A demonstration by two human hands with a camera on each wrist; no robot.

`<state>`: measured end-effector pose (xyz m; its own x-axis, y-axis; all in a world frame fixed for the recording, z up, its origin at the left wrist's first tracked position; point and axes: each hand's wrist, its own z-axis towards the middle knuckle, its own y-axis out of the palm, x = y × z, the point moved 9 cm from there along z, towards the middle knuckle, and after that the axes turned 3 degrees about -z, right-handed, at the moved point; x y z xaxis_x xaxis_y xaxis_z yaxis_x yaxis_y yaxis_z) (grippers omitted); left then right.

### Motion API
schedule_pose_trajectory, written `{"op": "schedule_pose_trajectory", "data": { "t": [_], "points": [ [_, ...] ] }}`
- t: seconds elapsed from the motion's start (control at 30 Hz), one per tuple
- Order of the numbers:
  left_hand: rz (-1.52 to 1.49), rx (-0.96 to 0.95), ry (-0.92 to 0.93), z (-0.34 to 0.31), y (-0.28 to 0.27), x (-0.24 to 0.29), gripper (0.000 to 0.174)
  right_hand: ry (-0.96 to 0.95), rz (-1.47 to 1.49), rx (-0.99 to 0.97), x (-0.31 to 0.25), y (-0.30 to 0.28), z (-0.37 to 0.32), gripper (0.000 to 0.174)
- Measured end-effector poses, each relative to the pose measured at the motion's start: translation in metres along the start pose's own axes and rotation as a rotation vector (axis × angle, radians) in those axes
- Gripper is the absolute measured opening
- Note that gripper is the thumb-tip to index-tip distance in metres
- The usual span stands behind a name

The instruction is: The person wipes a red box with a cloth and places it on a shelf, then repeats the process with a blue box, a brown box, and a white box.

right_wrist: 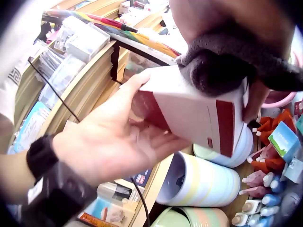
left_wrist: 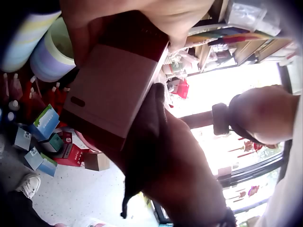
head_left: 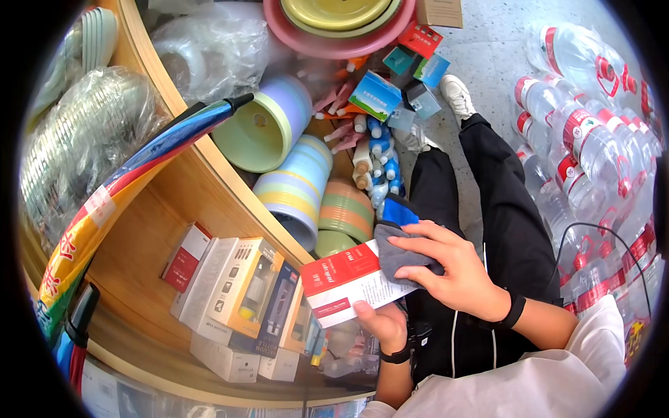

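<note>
A red and white cardboard box (head_left: 341, 282) is held at a tilt over the lap, in front of the shelf. My left hand (head_left: 380, 326) grips it from below, with the thumb on one face; in the right wrist view the fingers of this left hand (right_wrist: 111, 137) stretch beneath the box (right_wrist: 194, 111). A grey cloth (head_left: 404, 254) with a blue part is in my right hand (head_left: 456, 268), fingers bent over it, and lies against the box's end. From the left wrist view, the dark cloth (left_wrist: 147, 137) runs along one edge of the box (left_wrist: 109, 90).
Boxed goods (head_left: 244, 285) stand on the curved wooden shelf (head_left: 150, 209) at left, with a colourful umbrella (head_left: 118, 188) across it. Stacked pastel bins (head_left: 254, 132), bottles (head_left: 380, 160) and small boxes (head_left: 376, 94) crowd ahead. Large water bottles (head_left: 585, 132) fill the right.
</note>
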<state>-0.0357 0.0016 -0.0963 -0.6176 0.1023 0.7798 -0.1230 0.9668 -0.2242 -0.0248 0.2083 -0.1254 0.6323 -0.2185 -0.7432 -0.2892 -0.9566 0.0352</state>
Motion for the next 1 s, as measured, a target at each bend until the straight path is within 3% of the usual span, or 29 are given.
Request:
{"op": "schedule_pose_trajectory", "data": {
  "t": [0.07,0.17,0.2,0.23,0.3,0.37,0.43,0.47,0.5,0.57,0.73,0.8,0.9,0.93,0.97,1.0],
  "points": [
    [0.021,-0.041,0.034,0.002,0.006,0.012,0.092,-0.025,0.005,-0.009,-0.002,-0.001,-0.004,0.053],
    [0.022,-0.066,0.082,-0.006,0.009,0.015,0.094,0.004,0.122,0.082,0.011,-0.01,-0.008,0.054],
    [0.019,-0.05,0.107,-0.009,0.002,0.008,0.094,0.116,0.304,0.093,0.02,-0.007,-0.01,0.044],
    [0.007,-0.018,0.136,-0.013,0.001,0.005,0.093,0.114,0.304,0.093,0.023,-0.006,-0.009,0.044],
    [0.019,0.018,0.205,-0.022,0.005,0.005,0.091,0.502,0.547,0.058,0.065,0.01,-0.014,0.039],
    [0.046,0.003,0.254,-0.027,0.007,0.004,0.091,0.486,0.467,-0.002,0.071,0.01,-0.002,0.047],
    [0.144,-0.078,0.389,-0.035,0.013,0.012,0.09,0.657,0.766,-0.222,0.076,0.033,0.007,0.05],
    [0.099,-0.137,0.355,-0.043,-0.024,-0.018,0.089,0.673,0.851,-0.265,0.069,0.038,0.01,0.055],
    [0.1,-0.137,0.354,-0.042,-0.024,-0.016,0.089,0.675,0.852,-0.264,0.065,0.039,0.011,0.055],
    [0.272,-0.127,0.429,-0.042,-0.019,-0.004,0.089,0.874,1.067,-0.322,0.061,0.056,-0.001,0.057],
    [0.541,-0.052,0.633,-0.039,0.013,0.038,0.09,0.691,0.94,-0.247,0.063,0.063,0.001,0.056],
    [0.584,-0.075,0.681,-0.039,0.009,0.039,0.09,0.516,0.378,-0.065,0.074,0.039,0.006,0.056],
    [0.6,-0.075,0.684,-0.036,0.004,0.038,0.09,0.492,0.367,-0.025,0.071,0.03,0.013,0.051],
    [0.518,-0.139,0.649,-0.034,-0.006,0.026,0.085,0.476,0.619,-0.055,0.07,0.037,0.018,0.045],
    [0.436,-0.201,0.616,-0.031,-0.016,0.016,0.083,0.477,0.618,-0.057,0.07,0.034,0.021,0.045],
    [0.434,-0.199,0.619,-0.029,-0.005,0.024,0.083,0.467,0.759,-0.176,0.063,0.043,0.024,0.043]
  ]
}}
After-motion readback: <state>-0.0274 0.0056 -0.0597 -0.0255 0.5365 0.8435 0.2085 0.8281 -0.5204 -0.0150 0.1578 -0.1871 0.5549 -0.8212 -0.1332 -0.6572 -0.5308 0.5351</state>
